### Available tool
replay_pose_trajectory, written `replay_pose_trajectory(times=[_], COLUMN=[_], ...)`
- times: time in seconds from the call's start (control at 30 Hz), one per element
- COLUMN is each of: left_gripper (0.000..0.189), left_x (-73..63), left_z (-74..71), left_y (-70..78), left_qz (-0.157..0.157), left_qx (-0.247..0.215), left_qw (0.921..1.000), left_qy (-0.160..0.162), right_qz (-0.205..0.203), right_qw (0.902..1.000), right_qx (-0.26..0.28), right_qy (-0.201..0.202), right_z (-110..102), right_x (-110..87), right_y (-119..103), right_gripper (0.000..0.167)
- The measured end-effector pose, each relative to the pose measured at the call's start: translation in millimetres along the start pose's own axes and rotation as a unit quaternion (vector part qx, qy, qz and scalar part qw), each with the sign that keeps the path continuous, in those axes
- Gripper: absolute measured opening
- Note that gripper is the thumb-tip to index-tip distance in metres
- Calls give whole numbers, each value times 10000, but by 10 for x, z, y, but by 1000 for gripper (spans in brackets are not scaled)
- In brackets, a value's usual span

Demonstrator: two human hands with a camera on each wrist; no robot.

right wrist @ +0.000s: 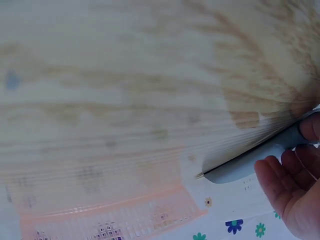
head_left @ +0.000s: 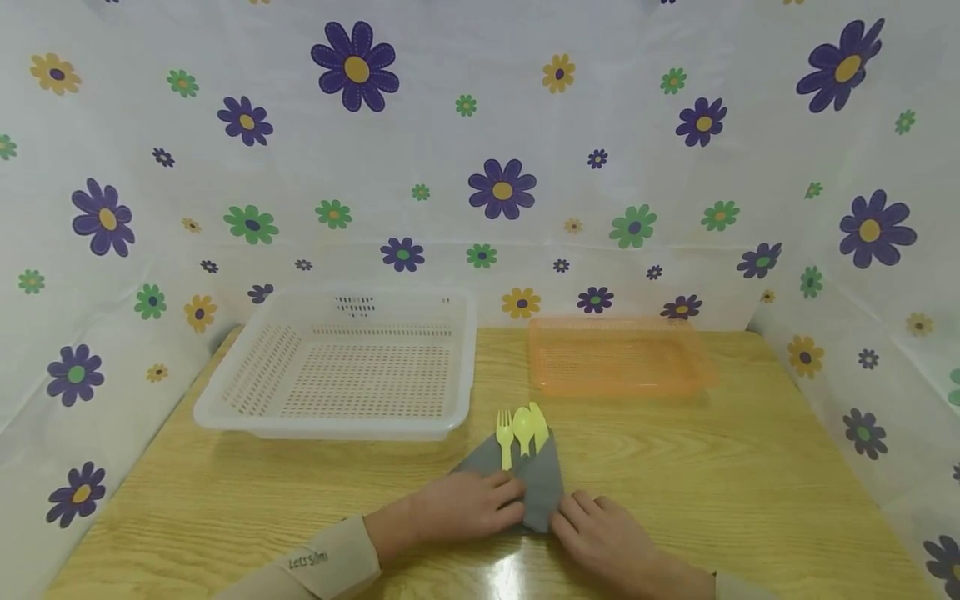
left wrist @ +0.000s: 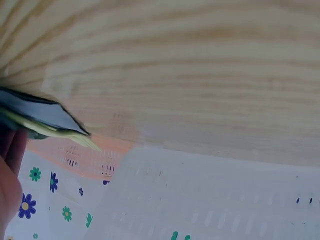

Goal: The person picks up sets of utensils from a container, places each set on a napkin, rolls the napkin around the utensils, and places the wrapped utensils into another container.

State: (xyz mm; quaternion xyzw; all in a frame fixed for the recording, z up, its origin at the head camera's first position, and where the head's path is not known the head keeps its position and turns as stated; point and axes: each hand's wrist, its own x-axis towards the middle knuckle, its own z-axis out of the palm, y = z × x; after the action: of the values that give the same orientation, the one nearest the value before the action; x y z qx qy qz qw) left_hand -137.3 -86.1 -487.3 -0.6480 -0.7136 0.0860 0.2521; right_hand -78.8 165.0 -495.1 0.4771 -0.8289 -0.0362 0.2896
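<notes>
A grey cloth napkin (head_left: 542,492) lies folded to a point on the table, with a yellow fork (head_left: 505,429), spoon (head_left: 523,423) and knife (head_left: 538,427) sticking out of its far end. My left hand (head_left: 472,504) holds the napkin's left side, its fingers bent over the cloth below the fork. At the lower right edge, my right hand (head_left: 603,533) pinches the cloth. The right wrist view shows the thumb (right wrist: 311,127) against the napkin (right wrist: 240,167) and the other fingers curled. Only part of the left hand (left wrist: 10,185) shows in its wrist view.
A white plastic basket (head_left: 457,421) stands at the back left of the wooden table (head_left: 750,483). To its right is a shallower orange basket (head_left: 630,387). Flower-patterned white sheeting (head_left: 420,150) encloses the table at the back and both sides.
</notes>
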Motion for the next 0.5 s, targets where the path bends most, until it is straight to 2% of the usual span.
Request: replay_pose_trajectory(times=[0.1, 0.23, 0.5], left_gripper=[24, 25, 20], left_x=[6, 2, -34], left_z=[27, 31, -47], left_y=[6, 37, 80], left_qz=[276, 348, 90], left_qx=[402, 631, 435], left_qw=[9982, 9956, 9983], left_qy=[337, 605, 374], right_qz=[-190, -283, -333], right_qw=[9998, 9996, 9993], right_qx=[43, 82, 122], right_qy=[-74, -26, -74], right_z=[-16, -27, -8], right_x=[-3, 3, -6], right_y=[13, 8, 13], right_gripper=[56, 54, 55])
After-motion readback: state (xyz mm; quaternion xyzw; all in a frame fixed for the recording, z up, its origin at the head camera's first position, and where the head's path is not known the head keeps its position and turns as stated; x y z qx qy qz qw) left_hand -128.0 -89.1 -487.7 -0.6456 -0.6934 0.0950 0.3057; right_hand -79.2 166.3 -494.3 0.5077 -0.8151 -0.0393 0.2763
